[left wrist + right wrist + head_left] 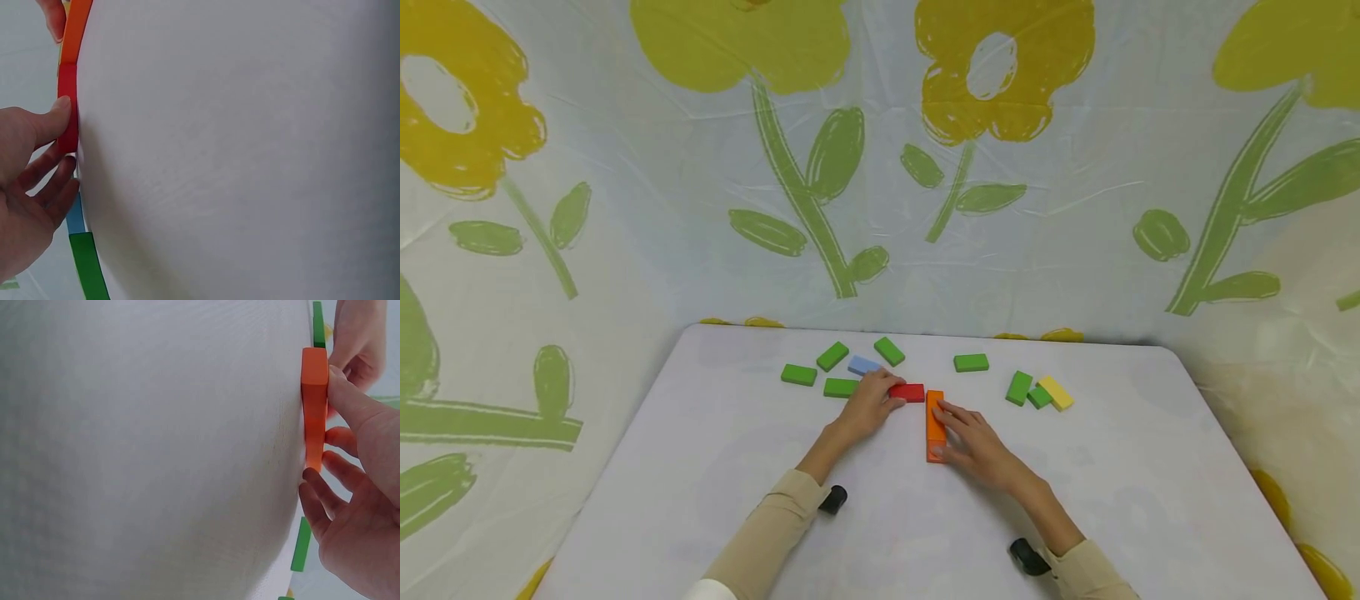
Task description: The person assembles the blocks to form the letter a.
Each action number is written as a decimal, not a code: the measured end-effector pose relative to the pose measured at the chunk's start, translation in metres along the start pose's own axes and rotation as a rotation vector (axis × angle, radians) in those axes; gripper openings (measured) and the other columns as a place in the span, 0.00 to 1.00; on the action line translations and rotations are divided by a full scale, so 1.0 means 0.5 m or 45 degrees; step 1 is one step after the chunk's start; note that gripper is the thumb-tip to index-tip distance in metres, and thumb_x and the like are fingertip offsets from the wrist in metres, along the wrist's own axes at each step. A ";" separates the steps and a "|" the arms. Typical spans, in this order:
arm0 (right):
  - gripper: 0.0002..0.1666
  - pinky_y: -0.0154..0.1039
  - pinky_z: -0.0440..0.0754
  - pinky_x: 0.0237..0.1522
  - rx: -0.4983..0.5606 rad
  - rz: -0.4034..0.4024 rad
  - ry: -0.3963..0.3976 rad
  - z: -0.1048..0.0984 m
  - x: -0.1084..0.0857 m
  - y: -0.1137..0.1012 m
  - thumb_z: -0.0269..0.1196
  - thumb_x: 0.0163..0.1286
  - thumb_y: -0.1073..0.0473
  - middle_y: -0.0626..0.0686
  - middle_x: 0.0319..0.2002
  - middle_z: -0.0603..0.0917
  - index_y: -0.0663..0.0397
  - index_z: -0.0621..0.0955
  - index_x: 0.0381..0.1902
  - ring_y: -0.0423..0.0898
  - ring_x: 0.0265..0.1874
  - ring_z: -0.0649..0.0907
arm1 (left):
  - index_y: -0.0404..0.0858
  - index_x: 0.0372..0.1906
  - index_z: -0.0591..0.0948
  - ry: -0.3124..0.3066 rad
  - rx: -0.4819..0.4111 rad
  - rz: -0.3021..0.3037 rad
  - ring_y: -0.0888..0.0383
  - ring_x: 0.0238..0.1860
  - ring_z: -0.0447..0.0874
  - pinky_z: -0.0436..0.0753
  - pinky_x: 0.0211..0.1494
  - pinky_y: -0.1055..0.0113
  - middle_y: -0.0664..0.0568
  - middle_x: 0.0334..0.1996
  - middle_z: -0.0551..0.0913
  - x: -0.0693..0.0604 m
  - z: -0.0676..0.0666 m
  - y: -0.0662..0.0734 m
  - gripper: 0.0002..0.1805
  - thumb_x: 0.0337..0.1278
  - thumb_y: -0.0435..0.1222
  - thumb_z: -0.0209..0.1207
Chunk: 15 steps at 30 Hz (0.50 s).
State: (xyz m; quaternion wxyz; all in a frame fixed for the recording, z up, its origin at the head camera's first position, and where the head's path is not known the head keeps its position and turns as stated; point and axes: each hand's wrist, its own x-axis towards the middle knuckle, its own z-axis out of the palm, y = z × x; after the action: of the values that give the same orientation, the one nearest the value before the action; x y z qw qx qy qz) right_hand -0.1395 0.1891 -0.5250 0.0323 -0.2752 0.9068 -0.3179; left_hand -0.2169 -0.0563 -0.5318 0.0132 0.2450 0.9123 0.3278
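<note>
My left hand (863,408) pinches a flat red block (914,393) between thumb and fingers on the white table. Just right of it, an orange block (933,427) points toward me, with a darker orange block (932,447) at its near end. My right hand (985,446) holds this orange pair from the right, thumb on the near block and a fingertip on the far one. In the left wrist view, the red block (67,119) appears close to the orange block (76,31). A blue block (861,364), partly covered, lies behind my left hand.
Several green blocks (799,375) lie around the back left, including one (839,387) by my left hand. Another green block (972,362) lies behind my right hand. At the back right, green blocks (1018,388) lie near a yellow block (1055,392). Flower-printed cloth (1037,250) surrounds the table.
</note>
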 end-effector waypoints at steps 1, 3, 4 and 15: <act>0.39 0.62 0.72 0.65 0.000 -0.001 -0.001 0.000 0.000 0.001 0.69 0.70 0.58 0.63 0.76 0.66 0.64 0.70 0.74 0.63 0.68 0.69 | 0.34 0.61 0.82 -0.004 0.011 0.004 0.47 0.56 0.77 0.79 0.62 0.54 0.44 0.54 0.81 0.001 0.000 -0.001 0.20 0.69 0.37 0.65; 0.39 0.62 0.72 0.66 0.007 0.003 -0.003 0.000 0.000 0.001 0.69 0.70 0.58 0.63 0.76 0.66 0.64 0.70 0.74 0.63 0.68 0.69 | 0.35 0.61 0.82 -0.011 0.028 0.009 0.48 0.56 0.77 0.79 0.62 0.54 0.45 0.54 0.81 0.003 0.002 -0.002 0.20 0.69 0.37 0.65; 0.39 0.62 0.72 0.66 0.009 0.011 -0.005 0.000 0.000 0.001 0.69 0.70 0.58 0.63 0.76 0.66 0.64 0.70 0.74 0.63 0.68 0.69 | 0.36 0.61 0.82 -0.018 0.031 0.010 0.48 0.56 0.76 0.79 0.62 0.54 0.45 0.54 0.81 0.003 0.002 -0.002 0.20 0.69 0.38 0.65; 0.40 0.63 0.72 0.65 0.016 0.024 -0.002 -0.003 0.001 -0.003 0.69 0.70 0.56 0.62 0.76 0.66 0.63 0.70 0.75 0.63 0.68 0.69 | 0.34 0.64 0.80 -0.034 -0.007 0.028 0.47 0.56 0.75 0.78 0.62 0.53 0.44 0.56 0.80 0.004 -0.001 0.003 0.21 0.70 0.36 0.64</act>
State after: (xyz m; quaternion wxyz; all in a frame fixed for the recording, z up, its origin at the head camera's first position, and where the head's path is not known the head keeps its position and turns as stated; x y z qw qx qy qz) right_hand -0.1394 0.1889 -0.5232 0.0376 -0.2664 0.9073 -0.3232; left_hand -0.2182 -0.0544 -0.5301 0.0226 0.2592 0.9085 0.3271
